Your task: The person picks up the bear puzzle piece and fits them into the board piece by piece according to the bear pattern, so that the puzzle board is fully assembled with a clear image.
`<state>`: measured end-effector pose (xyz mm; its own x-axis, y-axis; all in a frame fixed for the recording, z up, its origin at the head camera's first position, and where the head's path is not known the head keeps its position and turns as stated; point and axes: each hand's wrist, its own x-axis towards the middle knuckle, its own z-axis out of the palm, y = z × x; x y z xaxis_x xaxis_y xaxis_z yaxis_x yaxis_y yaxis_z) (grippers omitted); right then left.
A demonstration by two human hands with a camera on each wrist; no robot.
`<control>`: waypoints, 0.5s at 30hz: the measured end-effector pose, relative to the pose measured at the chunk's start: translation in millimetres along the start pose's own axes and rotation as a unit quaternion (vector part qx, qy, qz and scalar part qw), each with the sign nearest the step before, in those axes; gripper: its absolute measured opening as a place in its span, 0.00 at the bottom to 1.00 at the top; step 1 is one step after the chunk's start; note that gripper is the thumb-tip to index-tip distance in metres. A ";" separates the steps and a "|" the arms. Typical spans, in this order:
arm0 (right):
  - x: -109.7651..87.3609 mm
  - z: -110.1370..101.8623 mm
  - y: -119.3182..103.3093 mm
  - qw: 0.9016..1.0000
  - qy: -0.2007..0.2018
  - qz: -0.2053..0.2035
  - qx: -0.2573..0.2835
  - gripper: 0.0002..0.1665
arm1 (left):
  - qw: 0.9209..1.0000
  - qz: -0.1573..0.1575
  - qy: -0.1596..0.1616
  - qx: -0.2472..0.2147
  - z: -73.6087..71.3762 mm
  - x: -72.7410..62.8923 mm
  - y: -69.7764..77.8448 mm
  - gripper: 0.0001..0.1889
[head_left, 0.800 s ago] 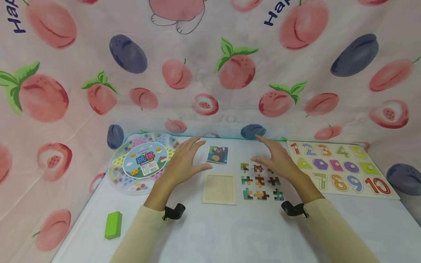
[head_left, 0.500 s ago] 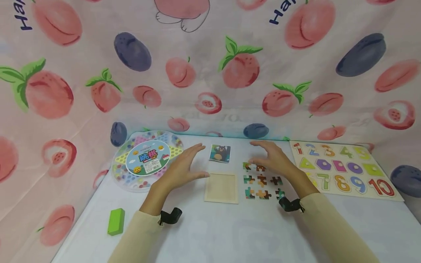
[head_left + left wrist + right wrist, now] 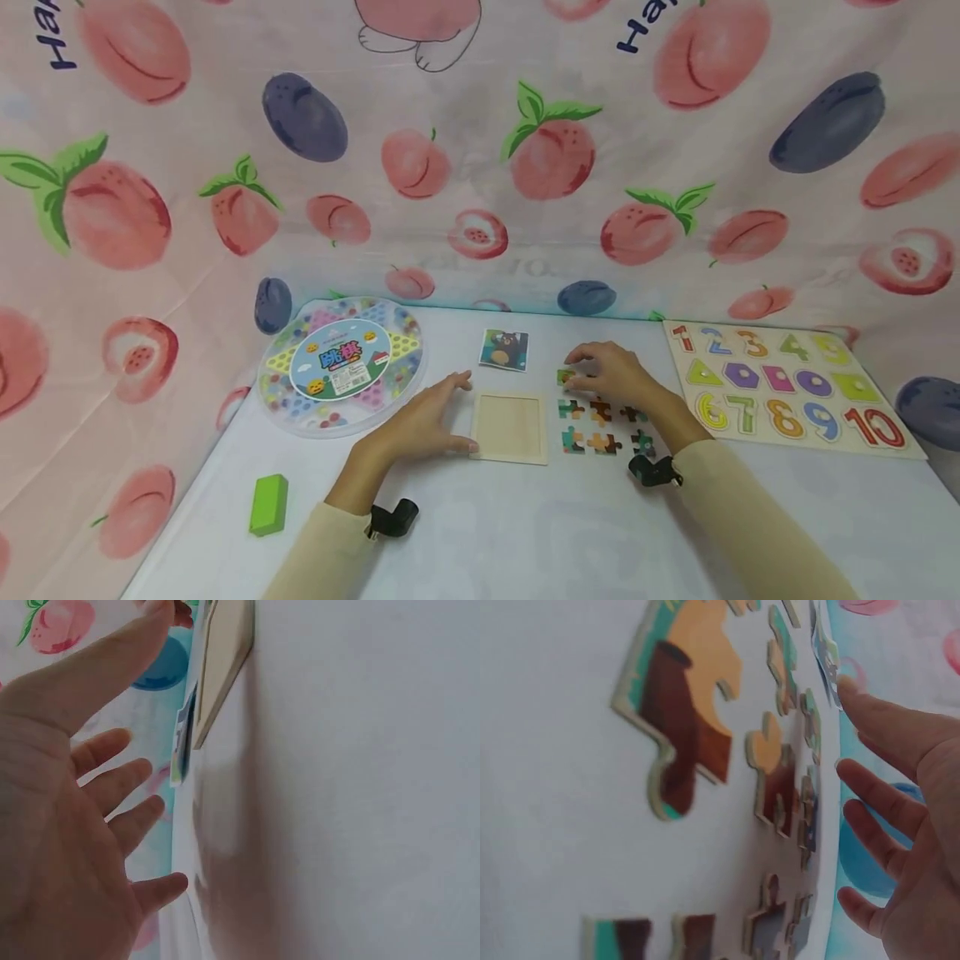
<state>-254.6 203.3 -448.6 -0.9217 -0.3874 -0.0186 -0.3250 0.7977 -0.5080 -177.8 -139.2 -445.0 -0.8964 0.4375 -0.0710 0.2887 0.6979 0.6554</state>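
Note:
A shallow square wooden tray (image 3: 510,427) lies mid-table. My left hand (image 3: 420,427) is at its left side with fingers spread, the thumb tip right at the tray's lower left edge. In the left wrist view that hand's palm and relaxed fingers hold nothing. To the tray's right, several jigsaw pieces (image 3: 602,412) lie in rows. My right hand (image 3: 618,379) reaches over the back row and hides part of it. Its thumb and forefinger are apart beside the green corner piece (image 3: 563,377). The right wrist view shows its fingers loosely bent above the pieces.
A bear picture card (image 3: 504,349) lies behind the tray. At left are a round Chinese checkers set (image 3: 341,367) and a green block (image 3: 268,505). A number and shape board (image 3: 795,392) lies at right. A fruit-print cloth (image 3: 480,167) hangs behind the table.
My left hand has come down and towards me to the tray's left edge. My right hand has lowered to the back-left jigsaw piece, its fingers bending more. The head view has shifted slightly.

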 end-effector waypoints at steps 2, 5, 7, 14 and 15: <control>0.7 2.5 -0.7 1.000 -0.002 -0.006 -0.009 0.22 | 1.000 0.002 -0.010 -0.003 2.7 -2.0 -2.4 0.52; 1.7 5.7 -1.8 1.000 -0.001 -0.007 -0.022 0.22 | 1.000 0.012 -0.022 0.001 6.4 -4.0 -5.4 0.44; 2.3 7.3 -1.9 1.000 0.002 -0.006 -0.028 0.22 | 1.000 0.016 -0.026 0.009 8.9 -4.2 -7.6 0.39; 4.3 12.2 0.2 0.999 0.014 0.005 -0.043 0.18 | 0.999 0.025 -0.033 0.030 11.8 -5.0 -11.7 0.41; 4.6 12.7 0.0 0.999 0.015 0.007 -0.043 0.17 | 0.999 0.026 -0.035 0.033 11.8 -5.1 -12.3 0.41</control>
<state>-256.1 195.7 -459.7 -0.9316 -0.3636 0.0016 -0.3285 0.8398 -0.4323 -172.9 -143.3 -461.6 -0.8547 0.5110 -0.0917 0.3579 0.7079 0.6089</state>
